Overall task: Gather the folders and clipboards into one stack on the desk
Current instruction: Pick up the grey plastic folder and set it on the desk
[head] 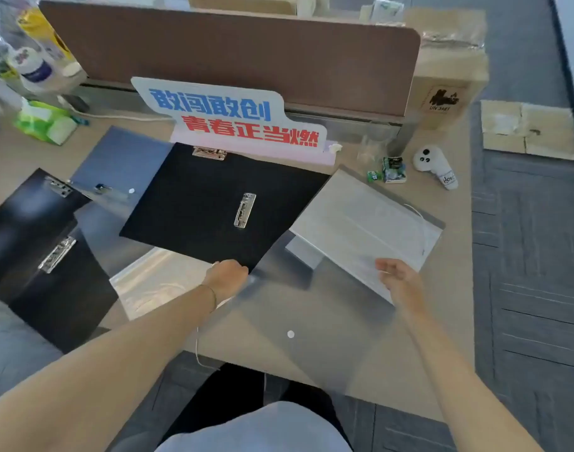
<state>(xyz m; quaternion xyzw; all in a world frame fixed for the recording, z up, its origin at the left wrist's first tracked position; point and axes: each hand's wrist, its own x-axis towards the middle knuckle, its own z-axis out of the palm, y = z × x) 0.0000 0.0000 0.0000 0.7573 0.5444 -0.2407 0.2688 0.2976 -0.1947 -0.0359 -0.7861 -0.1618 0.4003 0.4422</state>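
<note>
While the left hand [228, 275] pinches the black folder [213, 207] and the right hand [398, 278] hangs released, slide it toward nine o'clock, flat.

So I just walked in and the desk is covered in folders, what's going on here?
A person is tidying folders. The left hand grips the near corner of the open black clip folder; the right hand hovers open over the translucent grey snap-button folder at the light wooden desk's front edge. Another open black clip folder and a blue folder lie to the left, not yet stacked.
</note>
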